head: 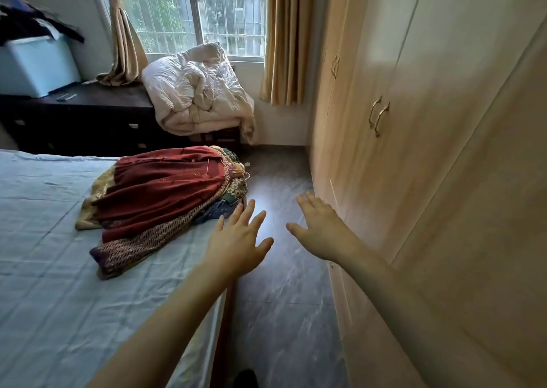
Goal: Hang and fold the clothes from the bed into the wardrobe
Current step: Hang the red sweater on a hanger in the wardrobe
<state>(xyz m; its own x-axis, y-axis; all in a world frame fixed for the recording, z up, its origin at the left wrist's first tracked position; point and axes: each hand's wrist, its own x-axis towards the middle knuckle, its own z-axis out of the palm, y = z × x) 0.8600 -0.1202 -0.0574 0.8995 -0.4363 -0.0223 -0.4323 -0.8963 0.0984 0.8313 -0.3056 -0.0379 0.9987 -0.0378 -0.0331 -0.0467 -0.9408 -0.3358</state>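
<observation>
Both forearms are reaching forward; left hand [236,239] and right hand [322,230] are spread, fingers released, grasping nothing. Clothes pile [159,201] is lying at the bed [59,269] edge nearest the closed wardrobe [414,150]. Step: approaching first garment. Next: gripping the red top layer.

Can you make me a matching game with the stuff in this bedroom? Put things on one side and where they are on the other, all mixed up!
Things:
1. red garment
2. crumpled quilt
3. blue box
4. brass handles

Places:
A. on the dark dresser
B. on the wardrobe doors
C. on the bed
D. on a chair under the window

Pairs: 1-C, 2-D, 3-A, 4-B
</observation>
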